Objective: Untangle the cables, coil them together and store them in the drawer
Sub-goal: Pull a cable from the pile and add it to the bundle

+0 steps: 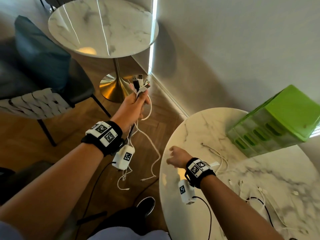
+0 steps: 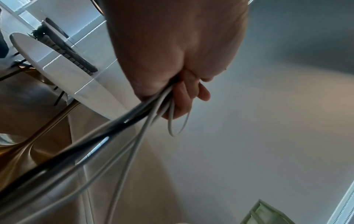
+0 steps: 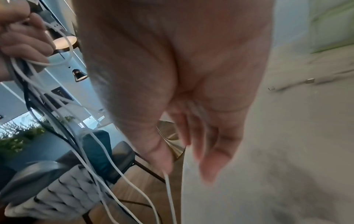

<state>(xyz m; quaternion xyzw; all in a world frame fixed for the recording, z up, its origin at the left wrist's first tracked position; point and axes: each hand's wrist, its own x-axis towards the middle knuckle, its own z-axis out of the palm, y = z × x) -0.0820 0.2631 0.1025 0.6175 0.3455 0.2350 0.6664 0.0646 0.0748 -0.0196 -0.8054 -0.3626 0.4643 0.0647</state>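
My left hand (image 1: 136, 104) is raised over the floor and grips a bundle of white and black cables (image 1: 138, 122). Their USB plugs (image 1: 140, 82) stick up above the fist, and the loose ends (image 1: 152, 177) trail to the floor. The left wrist view shows the fingers (image 2: 184, 94) curled round the strands (image 2: 134, 125). My right hand (image 1: 175, 156) hovers at the left edge of the near marble table (image 1: 195, 129), fingers loosely spread. One white strand (image 3: 168, 189) hangs just by its thumb (image 3: 159, 153); the blur hides any contact. More cables (image 1: 223, 161) lie on that table. A green drawer unit (image 1: 277, 122) stands at its back.
A second round marble table (image 1: 103, 26) on a gold foot (image 1: 114, 87) stands ahead. Left of it is a dark chair with a blue cushion (image 1: 41, 49) and a woven white back (image 1: 34, 104). My shoe (image 1: 146, 205) is on the wood floor. The wall runs along the right.
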